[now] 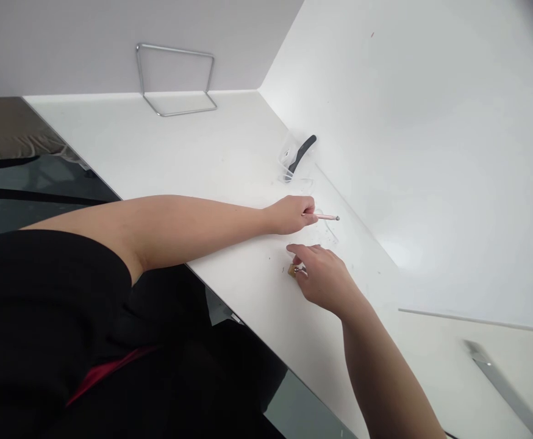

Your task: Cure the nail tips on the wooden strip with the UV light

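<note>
Pink rod [328,217] with a rounded metal tip is clamped in your left hand [290,214], the fingers curled tight around it and the tip pointing away to the right, low over the white tabletop [230,161]. Just beside it, your right hand [325,274] has thumb and fingers together on a small brass-coloured block [293,270] with a shiny metal piece against your thumb; your index finger reaches out past it, and the rest of that grip is hidden by your hand. Near your left hand, on the side away from your right, you have a curved black handle [304,153] lying against some clear plastic [286,152]. Well apart from both hands, a bent wire frame [175,49] stands by the grey panel [74,49], and a grey bar [504,384] lies beyond your right forearm.
</note>
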Action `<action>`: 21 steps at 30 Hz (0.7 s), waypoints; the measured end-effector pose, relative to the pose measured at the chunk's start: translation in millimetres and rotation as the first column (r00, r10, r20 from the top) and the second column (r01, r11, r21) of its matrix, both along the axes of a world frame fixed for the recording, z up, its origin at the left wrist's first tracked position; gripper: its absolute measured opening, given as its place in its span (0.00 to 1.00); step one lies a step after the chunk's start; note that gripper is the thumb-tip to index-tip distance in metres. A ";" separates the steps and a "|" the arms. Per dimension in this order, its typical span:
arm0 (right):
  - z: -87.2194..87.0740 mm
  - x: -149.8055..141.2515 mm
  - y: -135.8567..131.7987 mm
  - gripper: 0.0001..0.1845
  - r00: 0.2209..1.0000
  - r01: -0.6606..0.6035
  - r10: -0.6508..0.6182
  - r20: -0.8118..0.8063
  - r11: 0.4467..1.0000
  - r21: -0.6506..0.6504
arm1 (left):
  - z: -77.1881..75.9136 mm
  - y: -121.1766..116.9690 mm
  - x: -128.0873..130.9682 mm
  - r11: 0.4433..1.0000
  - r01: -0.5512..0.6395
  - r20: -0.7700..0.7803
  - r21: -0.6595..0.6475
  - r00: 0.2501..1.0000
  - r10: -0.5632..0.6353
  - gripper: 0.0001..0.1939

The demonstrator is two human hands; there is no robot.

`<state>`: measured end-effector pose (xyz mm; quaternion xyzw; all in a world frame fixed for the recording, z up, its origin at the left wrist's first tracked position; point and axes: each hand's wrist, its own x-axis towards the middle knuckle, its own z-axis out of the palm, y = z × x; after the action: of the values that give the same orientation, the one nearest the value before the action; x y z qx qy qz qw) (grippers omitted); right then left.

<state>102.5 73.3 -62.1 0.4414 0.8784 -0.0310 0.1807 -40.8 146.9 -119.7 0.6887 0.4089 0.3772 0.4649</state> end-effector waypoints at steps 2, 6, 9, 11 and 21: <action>0.9 0.1 -2.0 0.22 1.000 -0.004 0.004 -0.011 1.000 -0.001 | -0.9 0.8 0.9 1.000 -0.001 0.000 -0.028 1.000 0.001 0.08; 0.1 2.2 -6.2 0.23 0.999 -0.010 0.010 -0.033 1.000 0.014 | -3.5 2.8 2.6 0.999 -0.007 0.010 -0.036 1.000 0.007 0.09; -2.4 4.5 -7.3 0.23 0.999 -0.001 0.002 -0.038 1.000 0.029 | -4.7 3.7 2.8 1.000 -0.010 0.017 -0.010 1.000 0.011 0.09; -3.6 5.6 -7.0 0.22 0.999 0.003 -0.002 -0.045 1.000 0.029 | -5.0 3.7 2.8 1.000 -0.011 0.022 -0.005 1.000 0.012 0.09; -3.8 6.6 -6.4 0.22 0.998 0.041 -0.041 -0.050 0.999 0.012 | -4.7 2.6 2.3 1.000 -0.003 0.027 -0.028 1.000 0.003 0.09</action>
<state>109.2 66.9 -65.8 0.4596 0.8736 -0.0399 0.1551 -38.5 149.5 -124.4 0.6765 0.4090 0.3813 0.4793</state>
